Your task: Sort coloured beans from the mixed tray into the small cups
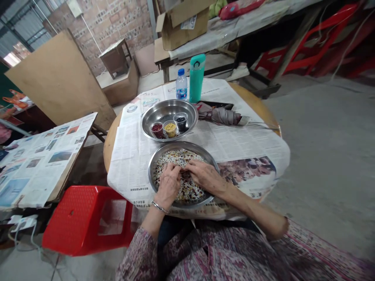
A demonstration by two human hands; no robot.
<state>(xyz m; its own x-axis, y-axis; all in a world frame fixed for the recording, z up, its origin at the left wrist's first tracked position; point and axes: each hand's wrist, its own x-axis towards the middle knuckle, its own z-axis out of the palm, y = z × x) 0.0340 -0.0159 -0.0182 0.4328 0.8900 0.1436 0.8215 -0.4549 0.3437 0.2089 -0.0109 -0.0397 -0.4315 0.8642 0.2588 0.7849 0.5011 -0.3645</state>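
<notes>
A round steel tray (152, 180) near the table's front edge holds mixed grains (189, 191), white with dark red, yellow and black ones among them. My left hand (170, 182) is over the left part of this tray, its fingers bent and drawn together at the grains. From the right, my right hand (202, 175) reaches in with curled fingers, its tips close to the left hand's. Whatever lies between the fingertips is too small to make out. Just beyond is a steel basin (168, 110) with three clear cups: red beans (157, 130), yellow beans (170, 129) and black beans (181, 122).
A water bottle (181, 86), a teal flask (197, 78) and a folded grey umbrella (222, 116) are at the back of the newspaper-covered round table (125, 156). A red stool (79, 218) stands left, beside another newspaper-covered table (43, 164). A cardboard box (184, 29) sits behind.
</notes>
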